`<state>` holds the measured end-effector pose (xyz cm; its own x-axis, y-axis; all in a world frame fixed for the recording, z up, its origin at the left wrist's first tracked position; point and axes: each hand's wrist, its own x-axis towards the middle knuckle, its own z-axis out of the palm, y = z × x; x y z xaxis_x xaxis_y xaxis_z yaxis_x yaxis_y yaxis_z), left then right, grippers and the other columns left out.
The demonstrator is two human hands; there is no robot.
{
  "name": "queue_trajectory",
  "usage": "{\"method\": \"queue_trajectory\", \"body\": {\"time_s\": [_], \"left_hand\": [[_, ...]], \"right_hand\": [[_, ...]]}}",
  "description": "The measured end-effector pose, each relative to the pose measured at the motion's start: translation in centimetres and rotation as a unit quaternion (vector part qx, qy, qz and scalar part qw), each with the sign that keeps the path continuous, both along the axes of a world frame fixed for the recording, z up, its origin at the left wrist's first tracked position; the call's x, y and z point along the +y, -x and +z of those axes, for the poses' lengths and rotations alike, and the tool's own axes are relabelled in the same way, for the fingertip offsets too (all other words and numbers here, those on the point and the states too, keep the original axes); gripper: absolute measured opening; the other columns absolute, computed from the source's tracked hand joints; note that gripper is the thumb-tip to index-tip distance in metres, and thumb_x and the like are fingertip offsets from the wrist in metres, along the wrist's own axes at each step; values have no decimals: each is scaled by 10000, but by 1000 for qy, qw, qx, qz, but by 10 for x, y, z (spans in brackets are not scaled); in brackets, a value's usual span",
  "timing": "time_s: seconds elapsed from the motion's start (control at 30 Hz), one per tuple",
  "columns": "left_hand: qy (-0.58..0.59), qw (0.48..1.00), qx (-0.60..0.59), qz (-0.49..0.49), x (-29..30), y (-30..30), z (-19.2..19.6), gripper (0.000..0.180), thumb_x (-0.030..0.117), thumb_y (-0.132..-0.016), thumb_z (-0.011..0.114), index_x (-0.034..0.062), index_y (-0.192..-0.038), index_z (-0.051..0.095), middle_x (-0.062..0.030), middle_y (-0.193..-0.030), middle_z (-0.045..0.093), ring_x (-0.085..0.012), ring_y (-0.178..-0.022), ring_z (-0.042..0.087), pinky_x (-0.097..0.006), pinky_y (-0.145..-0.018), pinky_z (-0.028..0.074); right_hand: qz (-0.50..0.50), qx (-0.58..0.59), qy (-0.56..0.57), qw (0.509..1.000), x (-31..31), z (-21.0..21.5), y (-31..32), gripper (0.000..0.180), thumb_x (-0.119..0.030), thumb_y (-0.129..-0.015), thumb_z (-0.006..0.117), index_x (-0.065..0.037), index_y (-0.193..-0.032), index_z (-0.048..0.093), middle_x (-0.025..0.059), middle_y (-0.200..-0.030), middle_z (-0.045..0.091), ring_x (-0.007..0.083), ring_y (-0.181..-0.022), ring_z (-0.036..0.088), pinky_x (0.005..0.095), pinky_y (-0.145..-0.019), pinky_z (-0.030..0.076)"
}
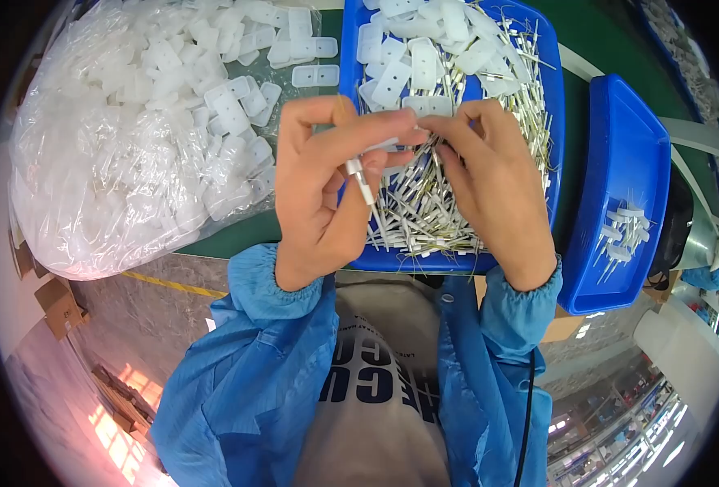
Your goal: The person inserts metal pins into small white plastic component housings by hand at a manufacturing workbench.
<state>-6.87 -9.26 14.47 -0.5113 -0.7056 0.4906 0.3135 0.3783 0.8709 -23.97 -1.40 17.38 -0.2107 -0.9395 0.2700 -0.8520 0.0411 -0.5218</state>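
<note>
While only a few finished pieces (623, 231) lie in the right blue tray (619, 130), the left hand (327, 187) and right hand (489, 178) pinch one white wired piece (365, 180) in their fingers above the heaped centre tray (351, 49).

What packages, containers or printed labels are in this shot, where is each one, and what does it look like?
Clear plastic bag: left on the green table, bulging with white plastic plates.
Large blue tray: centre, beyond both hands, holding white plates and thin metal-legged parts.
Smaller blue tray: right, nearly bare, a few assembled pieces.
Cardboard boxes: brown, on the floor at lower left.
Shirt print: dark letters on grey.
</note>
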Motion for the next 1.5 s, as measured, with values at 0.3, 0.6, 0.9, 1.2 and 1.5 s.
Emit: {"method": "queue_trajectory", "body": {"time_s": [0.3, 0.6, 0.9, 1.2, 1.5], "left_hand": [[-145, 985, -51, 83, 7, -8, 1, 344, -136, -810, 624, -51, -1140, 672, -145, -1032, 649, -215, -976, 691, -259, -719, 577], [-247, 968, 24, 19, 10, -8, 6, 417, -165, -877, 511, -86, -1282, 568, -247, -1232, 626, -295, -1091, 662, -330, -910, 561], [-178, 984, -3, 31, 9, -11, -3, 393, -125, -852, 631, -22, -1231, 635, -167, -1207, 600, -188, -1058, 637, -263, -837, 584], [-104, 991, -78, 36, 8, -14, -1, 374, -179, -828, 608, -69, -1185, 625, -143, -1141, 570, -249, -988, 676, -310, -835, 593], [-91, 988, -77, 97, 10, -9, -1, 247, -110, -804, 666, -18, -1028, 715, -157, -1040, 707, -208, -908, 708, -282, -781, 600]], "right_hand": [[-22, -174, 110, 978, 30, 8, -11, 175, -59, -885, 685, -14, -1034, 605, 112, -983, 654, 238, -741, 654, 339, -678, 526], [-47, -193, 7, 980, 29, 7, -62, 154, -61, -928, 640, -21, -1071, 598, 115, -772, 673, 195, -550, 646, 303, -495, 488], [-118, -190, 7, 975, 31, 2, -71, 86, -21, -882, 662, -24, -946, 605, 82, -579, 589, 181, -455, 605, 295, -421, 432], [-148, -203, -2, 968, 34, 12, -68, 72, -15, -877, 664, -5, -911, 601, 89, -603, 603, 150, -499, 647, 264, -443, 472], [-114, -226, -25, 967, 40, 15, -67, 70, -15, -877, 658, -11, -907, 595, 97, -625, 616, 166, -503, 651, 269, -448, 474]]}}
